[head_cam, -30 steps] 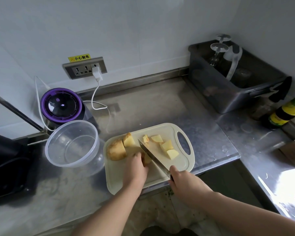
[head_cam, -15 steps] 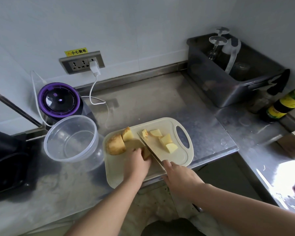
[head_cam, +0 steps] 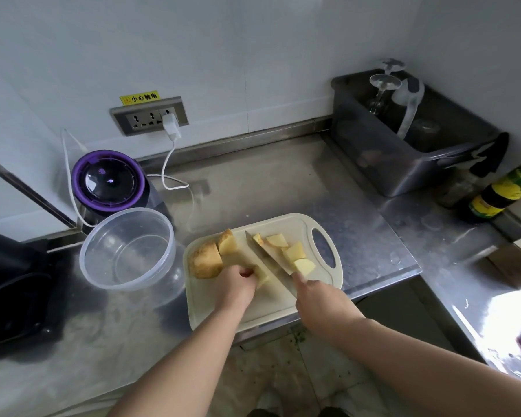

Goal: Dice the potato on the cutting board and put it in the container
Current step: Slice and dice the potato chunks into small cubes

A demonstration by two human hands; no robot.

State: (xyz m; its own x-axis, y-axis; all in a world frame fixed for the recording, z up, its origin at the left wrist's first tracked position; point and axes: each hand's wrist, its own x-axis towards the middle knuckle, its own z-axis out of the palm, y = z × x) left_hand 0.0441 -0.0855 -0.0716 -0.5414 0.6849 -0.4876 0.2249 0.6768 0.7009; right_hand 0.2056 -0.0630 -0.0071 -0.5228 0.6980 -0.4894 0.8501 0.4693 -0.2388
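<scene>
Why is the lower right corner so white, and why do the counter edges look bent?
Head view: light glares off the steel counter there, washing it out. Head view: the wide-angle lens bows straight edges, like the counter's back rim. Head view: the knife and cut potato pieces look soft.

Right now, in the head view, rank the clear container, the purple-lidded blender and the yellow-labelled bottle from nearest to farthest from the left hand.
1. clear container, just left of the left hand, beside the cutting board.
2. purple-lidded blender, behind the container by the wall.
3. yellow-labelled bottle, far right on the counter.
</scene>
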